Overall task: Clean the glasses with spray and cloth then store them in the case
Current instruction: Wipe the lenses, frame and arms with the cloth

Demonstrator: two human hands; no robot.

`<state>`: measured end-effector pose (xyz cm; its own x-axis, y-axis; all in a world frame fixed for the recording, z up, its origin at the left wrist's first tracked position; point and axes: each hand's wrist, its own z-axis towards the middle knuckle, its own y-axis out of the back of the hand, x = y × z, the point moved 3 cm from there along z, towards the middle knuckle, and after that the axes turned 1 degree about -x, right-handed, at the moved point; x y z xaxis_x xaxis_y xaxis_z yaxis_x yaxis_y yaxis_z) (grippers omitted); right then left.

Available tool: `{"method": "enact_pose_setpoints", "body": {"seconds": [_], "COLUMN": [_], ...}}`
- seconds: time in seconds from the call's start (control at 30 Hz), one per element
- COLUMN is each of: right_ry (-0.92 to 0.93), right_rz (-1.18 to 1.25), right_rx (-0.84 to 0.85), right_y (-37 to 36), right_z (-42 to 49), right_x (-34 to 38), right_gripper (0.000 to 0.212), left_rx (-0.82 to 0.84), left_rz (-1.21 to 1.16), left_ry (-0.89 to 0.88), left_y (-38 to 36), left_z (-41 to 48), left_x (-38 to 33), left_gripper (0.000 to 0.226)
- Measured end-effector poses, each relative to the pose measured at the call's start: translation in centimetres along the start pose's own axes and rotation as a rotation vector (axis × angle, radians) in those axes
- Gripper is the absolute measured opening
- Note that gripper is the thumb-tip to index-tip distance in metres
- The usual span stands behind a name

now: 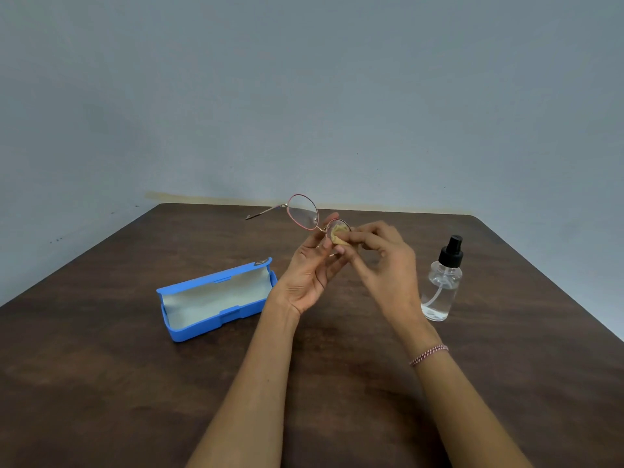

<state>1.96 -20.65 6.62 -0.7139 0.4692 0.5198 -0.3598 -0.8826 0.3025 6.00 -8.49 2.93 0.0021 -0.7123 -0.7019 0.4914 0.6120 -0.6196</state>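
Observation:
Thin pink-rimmed glasses [303,211] are held up above the middle of the brown table [101,366]. My left hand [309,273] pinches them near the bridge, and one temple sticks out to the left. My right hand [381,261] pinches a small yellowish cloth [338,235] against the right lens, which the cloth and fingers mostly hide. The blue case [216,300] lies open on the table to the left, pale lining up. A clear spray bottle [442,282] with a black pump top stands upright to the right.
The table's far edge meets a grey wall [304,96]. Its right edge slants down toward the lower right, close to the bottle. A striped thread bracelet [429,354] circles the right wrist.

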Motion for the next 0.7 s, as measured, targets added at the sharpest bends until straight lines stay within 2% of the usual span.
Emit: {"method": "enact_pose_setpoints", "body": {"seconds": [0.17, 0.33, 0.43, 0.53, 0.63, 0.7], "right_ry": [-0.058, 0.025, -0.029, -0.079, -0.029, 0.034], "right_rz": [0.074, 0.044, -0.002, -0.040, -0.046, -0.030], "right_rx": [-0.048, 0.010, -0.022, -0.077, -0.076, -0.018], "right_y": [0.47, -0.03, 0.26, 0.42, 0.21, -0.09], "right_z": [0.07, -0.10, 0.02, 0.05, 0.00, -0.07], "right_x": [-0.27, 0.37, 0.32, -0.01, 0.24, 0.64], "right_gripper": [0.019, 0.021, 0.021, 0.029, 0.032, 0.032], "left_rx": [0.012, -0.001, -0.006, -0.008, -0.030, -0.038], "left_rz": [0.033, 0.010, 0.033, 0.086, 0.118, 0.092], "left_ry": [0.044, 0.009, 0.003, 0.049, 0.080, 0.064], "left_y": [-0.15, -0.07, 0.00, -0.05, 0.06, 0.11], "left_z": [-0.13, -0.38, -0.34, -0.21, -0.20, -0.25], "left_x": [0.29, -0.15, -0.16, 0.17, 0.44, 0.32], "left_gripper": [0.058, 0.058, 0.058, 0.057, 0.054, 0.054]}}
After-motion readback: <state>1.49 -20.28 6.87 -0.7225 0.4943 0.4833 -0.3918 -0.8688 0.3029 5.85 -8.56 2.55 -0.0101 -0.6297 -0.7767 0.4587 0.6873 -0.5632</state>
